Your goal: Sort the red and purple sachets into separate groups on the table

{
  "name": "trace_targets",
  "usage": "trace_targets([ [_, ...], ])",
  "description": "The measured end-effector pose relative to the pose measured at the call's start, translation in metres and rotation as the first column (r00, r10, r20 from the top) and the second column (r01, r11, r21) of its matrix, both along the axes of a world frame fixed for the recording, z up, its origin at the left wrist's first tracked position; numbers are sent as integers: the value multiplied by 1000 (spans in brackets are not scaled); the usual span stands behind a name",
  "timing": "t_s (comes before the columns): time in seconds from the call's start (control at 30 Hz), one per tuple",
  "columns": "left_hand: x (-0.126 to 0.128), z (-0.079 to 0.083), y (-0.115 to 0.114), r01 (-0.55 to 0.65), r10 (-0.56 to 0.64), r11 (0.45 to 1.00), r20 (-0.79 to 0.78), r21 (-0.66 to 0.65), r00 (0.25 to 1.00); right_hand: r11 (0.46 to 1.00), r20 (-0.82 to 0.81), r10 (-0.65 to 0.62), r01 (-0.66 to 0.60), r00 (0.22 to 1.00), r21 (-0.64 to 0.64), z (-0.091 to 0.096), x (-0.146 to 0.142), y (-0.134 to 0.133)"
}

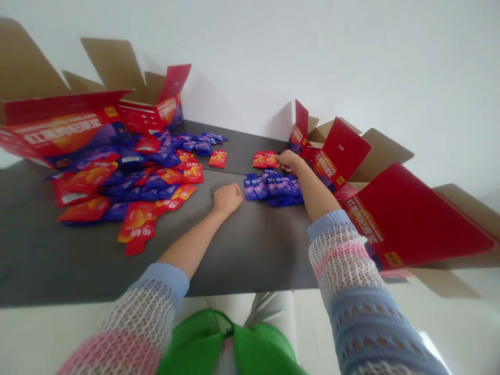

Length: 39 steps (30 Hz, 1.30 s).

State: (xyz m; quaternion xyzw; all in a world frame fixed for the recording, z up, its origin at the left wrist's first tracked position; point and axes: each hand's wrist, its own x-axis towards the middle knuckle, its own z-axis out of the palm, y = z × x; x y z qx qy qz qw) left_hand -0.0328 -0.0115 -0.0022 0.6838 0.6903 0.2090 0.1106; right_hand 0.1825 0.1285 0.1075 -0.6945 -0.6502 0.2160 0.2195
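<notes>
left hand [227, 198] curled in loose fist, resting on dark surface [250, 245], nothing seen in it. purple sachets [273, 187] stacked just right of it. right hand [289, 160] beyond, fingertips on red sachets [265, 159]; cannot tell if gripping. mixed sachet pile [128, 182] far left. open carton [152, 112] at rear.

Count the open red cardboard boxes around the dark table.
4 red cardboard boxes: near left box, far left box by the wall, far right box beside the right hand, near right box. Overlapping flaps may hide more.
</notes>
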Motion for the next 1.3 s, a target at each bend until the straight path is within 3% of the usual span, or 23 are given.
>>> trace_targets([
  [0.13, 2, -2, 0, -8, 8, 1000, 5, 17, 1000, 986, 176, 145, -127, 974, -107, -3, 10, -41],
  [0.2, 2, 0, -1, -16, 16, 1000, 6, 24, 1000, 972, 263, 234, -216, 936, -96, -7, 12, -67],
  [0.37, 0, 6, -10, -12, 12, 1000, -23, 24, 1000, 905, -30, 388, -388, 921, -174, -20, -3, -135],
  [0.5, 4, 8, -34, 52, -50, 998, -46, 36, 998, 856, 77, 514, -507, 854, -101, -33, -21, -175],
  [0.6, 3, 11, -62, 76, -72, 995, -69, 65, 995, 770, 187, 635, -632, 749, -85, -41, -27, -193],
  [0.67, -8, 18, -82, -27, 41, 990, -100, 137, 994, 731, 324, 647, -682, 691, -6, -46, -25, -202],
  [0.73, -31, 26, -99, -224, 248, 948, -84, 228, 965, 693, 475, 604, -716, 640, 84, -53, -22, -209],
  [0.83, -81, 34, -122, -468, 480, 837, 30, 284, 877, 648, 565, 592, -756, 575, 91, -68, -17, -217],
  [0.93, -128, 28, -143, -632, 653, 690, 74, 352, 754, 627, 584, 607, -776, 538, 64, -82, -17, -224],
  [1.0, -147, 20, -154, -692, 718, 662, 19, 288, 695, 629, 603, 600, -776, 526, 51, -88, -21, -227],
  [1.1, -158, 13, -166, -709, 717, 697, -89, 111, 691, 650, 627, 573, -759, 528, 46, -91, -29, -228],
  [1.17, -161, 17, -170, -711, 702, 703, -125, -35, 701, 644, 638, 569, -764, 519, 48, -92, -34, -227],
  [1.3, -180, 40, -169, -694, 679, 654, -170, -301, 714, 613, 645, 582, -788, 495, 52, -94, -46, -227],
])
